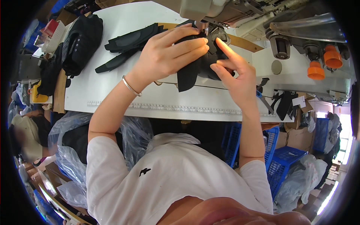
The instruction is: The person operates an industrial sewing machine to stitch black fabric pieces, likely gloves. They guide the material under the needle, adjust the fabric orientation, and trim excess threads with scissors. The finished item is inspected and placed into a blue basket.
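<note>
A black fabric piece [187, 78] lies on the white sewing table [157, 99], its far part under the sewing machine head [210, 9]. My left hand [165, 54] rests on the fabric, fingers stretched out flat beside the presser foot. On the other side of the foot is my right hand [240, 77], index finger pointing at the lit needle area and thumb apart. Its remaining fingers are bent and partly hidden, and I see nothing held in it. Several flat black pieces [131, 39] lie left of my left hand.
A rolled black garment bundle [80, 45] sits at the table's far left. Scissors with a blue handle [264, 99] lie right of my right hand. A ruler strip [161, 107] runs along the near edge. Blue crates [285, 159] and clear plastic bags [75, 161] stand below the table.
</note>
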Motion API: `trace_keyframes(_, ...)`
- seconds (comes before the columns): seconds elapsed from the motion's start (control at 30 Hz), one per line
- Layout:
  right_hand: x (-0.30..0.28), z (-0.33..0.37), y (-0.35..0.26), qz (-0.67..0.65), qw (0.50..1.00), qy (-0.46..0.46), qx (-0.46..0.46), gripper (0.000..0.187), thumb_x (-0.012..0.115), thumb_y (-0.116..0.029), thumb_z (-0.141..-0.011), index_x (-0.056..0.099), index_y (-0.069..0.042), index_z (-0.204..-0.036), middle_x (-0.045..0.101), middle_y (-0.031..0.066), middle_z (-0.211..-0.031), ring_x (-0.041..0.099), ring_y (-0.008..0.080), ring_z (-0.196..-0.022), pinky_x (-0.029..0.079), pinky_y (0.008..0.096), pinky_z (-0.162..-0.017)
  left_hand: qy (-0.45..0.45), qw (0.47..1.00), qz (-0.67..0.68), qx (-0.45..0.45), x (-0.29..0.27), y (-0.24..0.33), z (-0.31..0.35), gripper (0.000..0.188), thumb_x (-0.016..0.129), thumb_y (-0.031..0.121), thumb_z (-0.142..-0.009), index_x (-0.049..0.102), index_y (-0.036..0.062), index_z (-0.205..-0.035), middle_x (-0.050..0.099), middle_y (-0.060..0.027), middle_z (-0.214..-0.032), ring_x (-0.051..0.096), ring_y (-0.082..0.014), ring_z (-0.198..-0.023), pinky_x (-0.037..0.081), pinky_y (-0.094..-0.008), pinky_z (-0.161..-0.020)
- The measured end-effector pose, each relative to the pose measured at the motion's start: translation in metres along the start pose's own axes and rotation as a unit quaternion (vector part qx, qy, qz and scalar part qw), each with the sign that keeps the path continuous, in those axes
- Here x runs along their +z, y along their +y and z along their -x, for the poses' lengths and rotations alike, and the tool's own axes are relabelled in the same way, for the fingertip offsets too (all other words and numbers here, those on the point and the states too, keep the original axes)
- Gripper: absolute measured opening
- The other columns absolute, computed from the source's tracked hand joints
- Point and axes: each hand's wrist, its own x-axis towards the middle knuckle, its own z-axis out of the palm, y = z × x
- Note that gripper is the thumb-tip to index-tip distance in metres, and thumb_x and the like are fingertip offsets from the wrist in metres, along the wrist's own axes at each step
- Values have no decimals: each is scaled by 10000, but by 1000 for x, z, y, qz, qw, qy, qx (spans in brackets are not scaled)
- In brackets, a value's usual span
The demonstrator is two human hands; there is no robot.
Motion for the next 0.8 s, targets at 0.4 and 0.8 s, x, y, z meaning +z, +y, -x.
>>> trace_keyframes(0.4,11,4,-2,-21,999,34,22,587,768,-111,-877,596,-118,-1438,680,4,-806,477,53,-647,428,231,-621,-7,1000,5,-3,-2,1,1,320,737,130,-652,761,74,-967,731,-17,-1081,701,-251,-1003,644,-361,-843)
trace_keyframes(0.8,23,9,-4,-75,994,69,40,591,758,-120,-894,577,-119,-1457,702,-7,-821,481,31,-676,403,214,-612,-94,994,58,-23,-19,-8,-6,477,769,228,-662,730,41,-1100,718,-49,-1145,660,-268,-1070,565,-396,-884)
